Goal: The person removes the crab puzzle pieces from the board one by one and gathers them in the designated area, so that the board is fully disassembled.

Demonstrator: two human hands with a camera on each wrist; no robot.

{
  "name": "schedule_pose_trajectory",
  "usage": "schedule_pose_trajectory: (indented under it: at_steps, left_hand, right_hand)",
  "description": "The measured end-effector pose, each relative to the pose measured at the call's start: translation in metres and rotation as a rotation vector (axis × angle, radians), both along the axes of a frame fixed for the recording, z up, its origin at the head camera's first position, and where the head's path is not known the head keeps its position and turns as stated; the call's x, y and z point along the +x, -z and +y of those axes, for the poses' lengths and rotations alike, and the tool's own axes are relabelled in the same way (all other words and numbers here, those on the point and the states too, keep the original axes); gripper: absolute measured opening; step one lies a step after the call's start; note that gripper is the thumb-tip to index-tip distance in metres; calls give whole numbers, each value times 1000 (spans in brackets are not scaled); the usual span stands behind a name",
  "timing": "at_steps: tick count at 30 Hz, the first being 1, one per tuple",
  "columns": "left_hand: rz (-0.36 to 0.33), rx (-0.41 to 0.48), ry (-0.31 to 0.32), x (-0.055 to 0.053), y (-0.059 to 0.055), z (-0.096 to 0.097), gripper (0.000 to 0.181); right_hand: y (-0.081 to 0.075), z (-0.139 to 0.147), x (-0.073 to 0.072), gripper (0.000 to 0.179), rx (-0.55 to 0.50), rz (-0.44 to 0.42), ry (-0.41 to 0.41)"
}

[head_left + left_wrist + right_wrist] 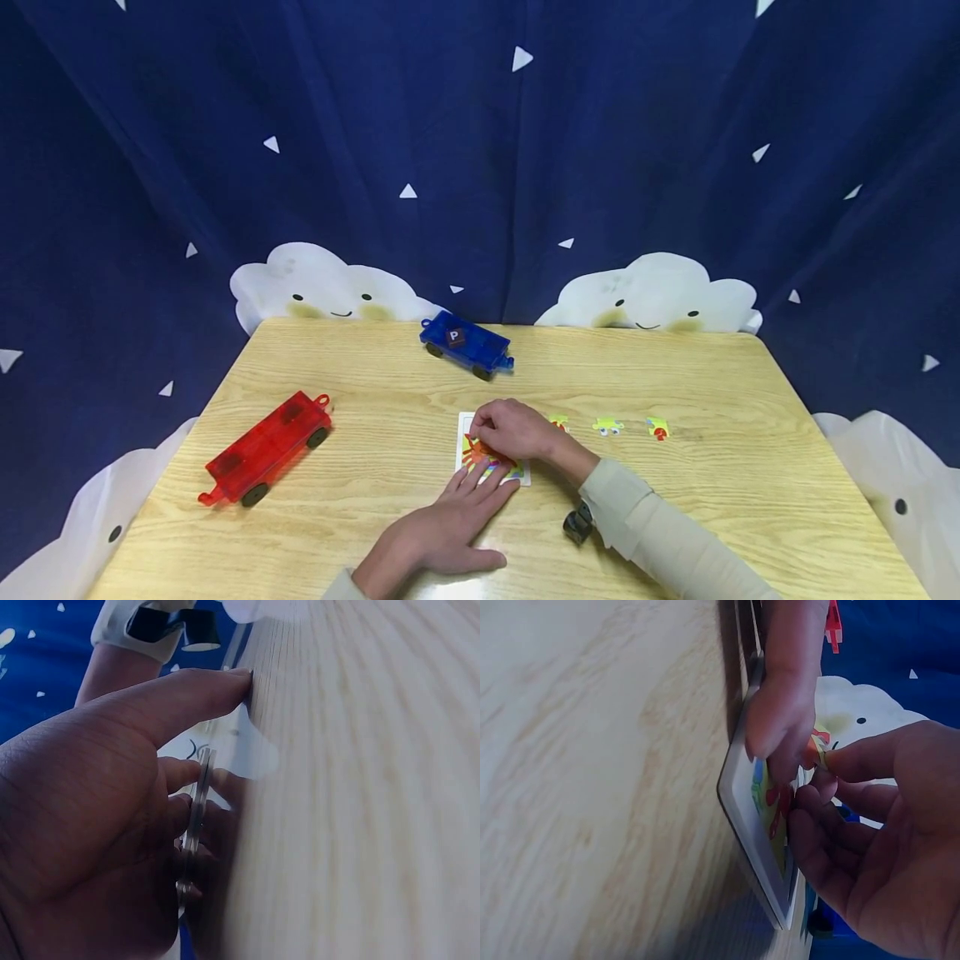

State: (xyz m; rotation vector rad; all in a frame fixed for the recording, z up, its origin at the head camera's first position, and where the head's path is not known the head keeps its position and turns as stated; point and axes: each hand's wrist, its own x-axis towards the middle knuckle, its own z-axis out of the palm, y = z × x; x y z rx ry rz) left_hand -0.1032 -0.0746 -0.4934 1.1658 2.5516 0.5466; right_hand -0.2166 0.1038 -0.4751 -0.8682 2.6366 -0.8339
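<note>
A small puzzle board (460, 454) with a white rim and a crab picture lies on the table. My left hand (450, 529) rests on its lower part with straight, slightly spread fingers. Over the upper part, my right hand (517, 429) has its fingers curled. In the right wrist view, the thumb and fingertips of that hand pinch a puzzle piece (822, 741), yellow with red, tilted up from the board. The fingers hide part of the picture. From the left wrist view, the left thumb (202, 690) stretches out along the tabletop, away from the board.
Three loose puzzle pieces lie in a row right of the board: one (558, 422) beside my right hand, one with eyes (607, 427), one with red (657, 428). A blue toy wagon (480, 346) carrying a "P" block (455, 337) stands behind; a red wagon (266, 450) stands left.
</note>
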Motion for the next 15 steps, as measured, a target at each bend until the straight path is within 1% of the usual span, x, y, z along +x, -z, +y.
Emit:
schedule_pose_trajectory:
  at_steps: [7,15]
  left_hand:
    - [0,-1,-1,0,-1,0,87]
    - [-9,-13,-6,-1,-1,1,87]
  right_hand:
    - [-1,-1,-1,17,6,-21,17]
    - [0,-2,0,16,7,-16,21]
